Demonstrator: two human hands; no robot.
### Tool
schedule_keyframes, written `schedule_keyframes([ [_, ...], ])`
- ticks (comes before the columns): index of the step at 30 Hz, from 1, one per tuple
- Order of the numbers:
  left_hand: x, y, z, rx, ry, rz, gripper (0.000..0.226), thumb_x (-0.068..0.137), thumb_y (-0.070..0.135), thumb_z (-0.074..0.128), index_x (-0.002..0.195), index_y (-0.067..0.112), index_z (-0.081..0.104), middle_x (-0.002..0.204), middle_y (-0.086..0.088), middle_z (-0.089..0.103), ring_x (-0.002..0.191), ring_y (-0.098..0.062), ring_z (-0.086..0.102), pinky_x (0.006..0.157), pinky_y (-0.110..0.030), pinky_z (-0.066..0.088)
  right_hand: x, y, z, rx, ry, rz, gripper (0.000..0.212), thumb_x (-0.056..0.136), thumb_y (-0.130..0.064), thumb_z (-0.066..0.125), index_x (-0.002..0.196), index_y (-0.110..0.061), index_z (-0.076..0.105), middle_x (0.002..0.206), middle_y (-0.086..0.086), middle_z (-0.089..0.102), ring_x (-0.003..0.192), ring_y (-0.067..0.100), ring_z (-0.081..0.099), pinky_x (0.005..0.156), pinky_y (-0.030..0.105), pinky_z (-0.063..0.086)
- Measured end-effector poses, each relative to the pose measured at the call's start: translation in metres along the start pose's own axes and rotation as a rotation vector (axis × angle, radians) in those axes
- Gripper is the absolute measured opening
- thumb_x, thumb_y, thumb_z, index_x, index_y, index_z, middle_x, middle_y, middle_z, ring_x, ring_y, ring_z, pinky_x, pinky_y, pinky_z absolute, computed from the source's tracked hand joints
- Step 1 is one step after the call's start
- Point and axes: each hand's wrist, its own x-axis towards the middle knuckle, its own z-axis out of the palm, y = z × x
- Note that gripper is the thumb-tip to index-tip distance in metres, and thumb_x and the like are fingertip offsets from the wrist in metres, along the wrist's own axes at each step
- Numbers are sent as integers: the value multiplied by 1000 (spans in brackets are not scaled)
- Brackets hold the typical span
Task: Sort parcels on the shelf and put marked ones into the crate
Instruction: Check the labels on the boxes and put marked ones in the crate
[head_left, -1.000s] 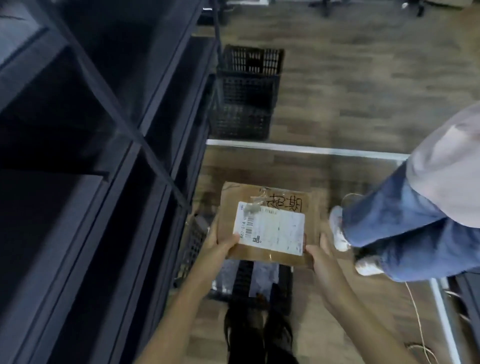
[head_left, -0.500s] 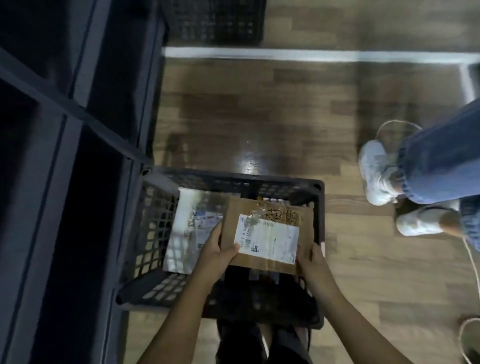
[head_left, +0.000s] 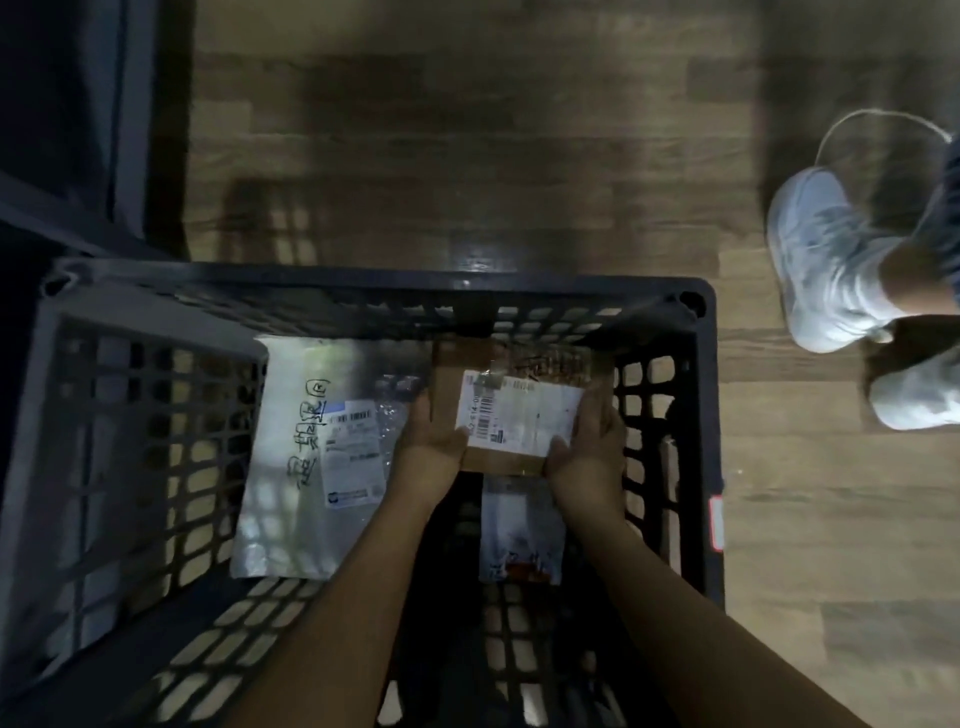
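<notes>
A flat brown cardboard parcel (head_left: 519, 405) with a white label and black handwriting is held low inside the black lattice crate (head_left: 696, 395), near its far right corner. My left hand (head_left: 431, 441) grips its left edge and my right hand (head_left: 592, 447) grips its right edge. Inside the crate lies a silvery plastic mailer (head_left: 306, 457) with handwriting and a label, to the left of the box. A smaller plastic packet (head_left: 519, 530) lies under and behind the box, partly hidden by my arms.
A dark metal shelf frame (head_left: 78, 156) stands at the left, touching the crate's far left corner. Another person's white shoes (head_left: 826, 260) stand on the wooden floor at the right, close to the crate. A thin white cable (head_left: 878, 117) loops near them.
My view has dropped toward the crate. Both hands have lowered the cardboard parcel from above the crate down into it, still gripping its two sides.
</notes>
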Motion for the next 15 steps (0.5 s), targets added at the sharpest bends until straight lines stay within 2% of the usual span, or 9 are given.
schedule_keyframes([
  [2,15,-8,3,36,18,-13,59,93,7,53,145,25,31,118,1,57,102,-16,54,87,-23,44,10,7,10,-78,29,-60,72,95,-15,48,152,-21,4,157,13,6,142,26,19,115,38,26],
  [4,28,-17,4,36,16,-23,63,92,11,54,147,31,29,128,0,56,112,-22,55,101,-37,44,22,11,20,-165,87,-127,70,93,-12,51,151,-11,12,158,17,7,145,29,13,118,37,18],
  [6,33,-22,5,35,8,-52,67,92,14,54,148,35,23,139,-5,52,122,-28,52,104,-47,43,30,15,27,-204,95,-136,69,92,-11,51,150,-8,13,158,18,7,146,30,10,119,39,16],
  [8,32,-24,8,58,-9,-95,69,94,13,52,150,34,18,142,-7,49,125,-30,50,105,-47,41,31,19,28,-210,68,-105,69,93,-12,49,151,-11,11,158,16,4,146,28,8,119,39,15],
  [10,32,-21,9,62,-20,-105,67,95,11,50,150,30,17,138,-5,50,122,-27,50,104,-38,41,30,21,27,-192,43,-82,68,95,-15,48,151,-14,10,159,14,2,146,27,7,119,39,14],
  [12,31,-11,7,126,-20,-88,62,94,8,51,147,24,25,132,-3,52,117,-24,52,96,-28,41,30,18,21,-156,20,-67,68,95,-17,48,151,-17,10,159,12,3,146,26,10,119,37,16],
  [15,22,1,-2,343,49,-26,58,93,15,54,145,15,31,142,-12,41,127,-29,44,101,-33,40,29,5,8,-93,-74,24,70,96,-17,49,151,-26,7,159,9,5,145,26,15,116,34,21],
])
